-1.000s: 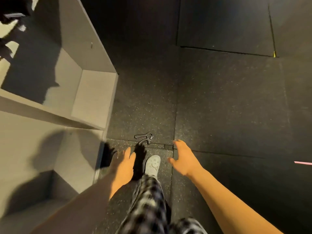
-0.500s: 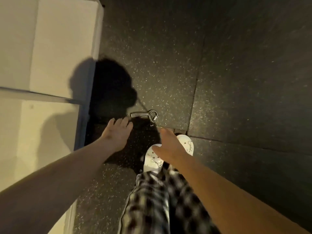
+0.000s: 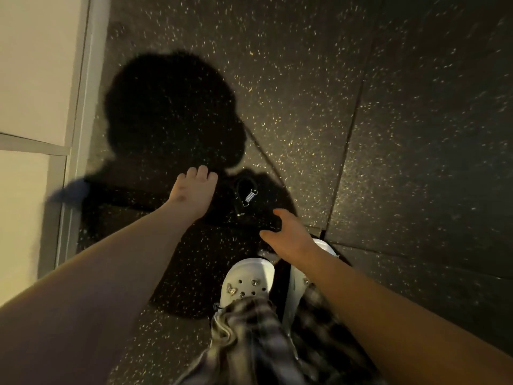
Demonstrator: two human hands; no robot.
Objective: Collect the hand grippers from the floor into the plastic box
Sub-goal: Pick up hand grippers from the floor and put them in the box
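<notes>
A black hand gripper with a silver coil spring lies on the dark speckled floor, inside my own shadow. My left hand hovers just left of it, fingers relaxed and holding nothing. My right hand reaches toward it from below right, fingers spread, a short gap away and empty. The plastic box is not in view.
A pale shelf unit with a grey frame runs along the left edge. My white clogs and plaid trousers stand just below the hand gripper. Floor mat seams run to the right.
The camera has dropped much closer to the floor. Both hands have come nearer the hand gripper, the right one sliding to its lower right side. Nothing has been taken hold of.
</notes>
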